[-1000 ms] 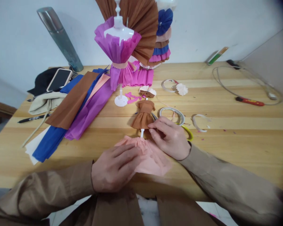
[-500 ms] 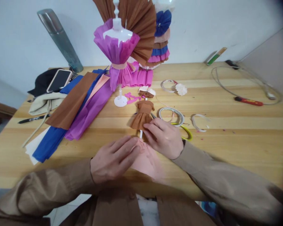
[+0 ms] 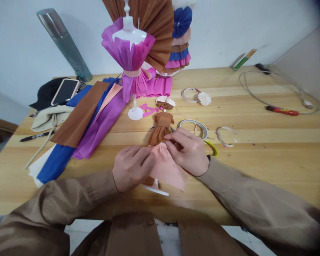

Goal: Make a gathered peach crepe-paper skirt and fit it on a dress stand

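A gathered piece of pale pink crepe paper point(image 3: 166, 167) spreads downward between my two hands. My left hand point(image 3: 133, 165) is closed on its upper left edge, and my right hand point(image 3: 188, 149) pinches its upper right edge. Both lie against a small mannequin in a brown paper dress point(image 3: 162, 124), which lies on the table with its white base point(image 3: 156, 190) towards me. The pink piece covers the lower skirt and most of the stand's pole. Close to the right fingers, a dark pointed tip shows, mostly hidden behind the hand.
Tape rolls point(image 3: 196, 124) lie beyond my right hand. A standing mannequin in a purple paper dress point(image 3: 133, 53) is at the back. Folded crepe paper sheets point(image 3: 80, 117) lie at left, with a phone point(image 3: 65, 91) and leaning bottle point(image 3: 66, 46) behind. At right is a cable point(image 3: 280, 110).
The pink paper has moved up onto the brown skirt, uncovering the white base. My left hand has shifted up and right and curled tighter; the right hand stays close to the skirt.
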`<state>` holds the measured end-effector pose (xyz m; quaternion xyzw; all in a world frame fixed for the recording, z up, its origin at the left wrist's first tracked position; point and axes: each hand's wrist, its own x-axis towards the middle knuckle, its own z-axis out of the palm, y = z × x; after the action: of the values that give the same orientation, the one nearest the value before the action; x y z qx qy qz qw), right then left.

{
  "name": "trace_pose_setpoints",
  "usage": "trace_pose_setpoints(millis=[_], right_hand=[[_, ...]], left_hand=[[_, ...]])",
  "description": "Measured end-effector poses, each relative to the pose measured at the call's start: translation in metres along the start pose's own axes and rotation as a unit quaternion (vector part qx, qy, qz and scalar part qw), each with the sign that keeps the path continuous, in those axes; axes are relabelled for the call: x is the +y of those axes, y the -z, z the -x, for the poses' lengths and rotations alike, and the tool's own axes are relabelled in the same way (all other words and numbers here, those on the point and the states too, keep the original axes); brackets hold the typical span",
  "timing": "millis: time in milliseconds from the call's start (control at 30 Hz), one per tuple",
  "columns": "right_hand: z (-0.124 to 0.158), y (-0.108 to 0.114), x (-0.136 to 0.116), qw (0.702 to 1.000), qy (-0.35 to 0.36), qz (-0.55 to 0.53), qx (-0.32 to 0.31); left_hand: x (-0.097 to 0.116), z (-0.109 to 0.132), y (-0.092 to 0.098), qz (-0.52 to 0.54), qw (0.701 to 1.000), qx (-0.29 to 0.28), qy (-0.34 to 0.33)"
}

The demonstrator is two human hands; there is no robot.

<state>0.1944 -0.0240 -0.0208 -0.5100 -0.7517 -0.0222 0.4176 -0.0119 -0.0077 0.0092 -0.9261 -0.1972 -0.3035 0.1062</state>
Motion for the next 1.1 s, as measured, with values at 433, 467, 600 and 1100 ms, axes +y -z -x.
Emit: trace_pose_setpoints(millis=[433, 467, 600, 1100], right_hand=[[-0.008, 0.006, 0.004, 0.990, -0.096, -0.102, -0.022], [-0.009, 0.007, 0.004, 0.989, -0.101, -0.107, -0.025], [-0.010, 0.008, 0.004, 0.985, -0.120, -0.119, -0.033], [-0.012, 0.010, 0.005, 0.986, -0.116, -0.117, -0.010]], left_hand=[[0.014, -0.010, 0.012, 0.100, 0.991, -0.062, 0.057], [0.017, -0.012, 0.014, 0.118, 0.990, -0.056, 0.055], [0.028, -0.015, 0.019, 0.152, 0.988, -0.034, -0.009], [0.008, -0.023, -0.010, 0.000, 0.990, 0.029, -0.140]])
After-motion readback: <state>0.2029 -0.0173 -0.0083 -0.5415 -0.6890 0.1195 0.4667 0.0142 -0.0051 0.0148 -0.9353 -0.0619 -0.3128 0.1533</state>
